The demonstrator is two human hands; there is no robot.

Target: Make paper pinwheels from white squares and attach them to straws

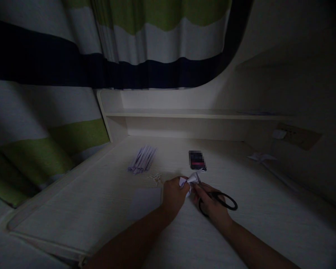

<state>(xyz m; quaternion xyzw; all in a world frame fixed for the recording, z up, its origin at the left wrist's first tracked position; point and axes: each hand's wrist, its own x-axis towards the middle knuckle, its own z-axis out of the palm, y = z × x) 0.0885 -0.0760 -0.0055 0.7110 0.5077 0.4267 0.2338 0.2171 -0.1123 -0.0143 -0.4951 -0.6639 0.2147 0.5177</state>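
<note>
My left hand (pixel 173 196) is closed on a folded, pale purple paper piece (pixel 193 178) with twisted, pointed flaps. My right hand (pixel 212 205) grips black-handled scissors (pixel 231 203). Their loops stick out around its fingers, and the blades point at the paper. Both hands meet at the paper, so part of it is hidden. Left of my left hand, a square paper sheet (pixel 145 201) lies on the desk. Small pale sticks or scraps (pixel 156 177) are scattered just beyond it.
A bundle of rolled paper sticks (pixel 142 160) lies at the back left. A phone (pixel 196 160) lies beyond my hands. On the right rests a paper pinwheel (pixel 260 157) on a stick. A shelf (pixel 170 113) spans the back, with striped curtains (pixel 162 45) above and left.
</note>
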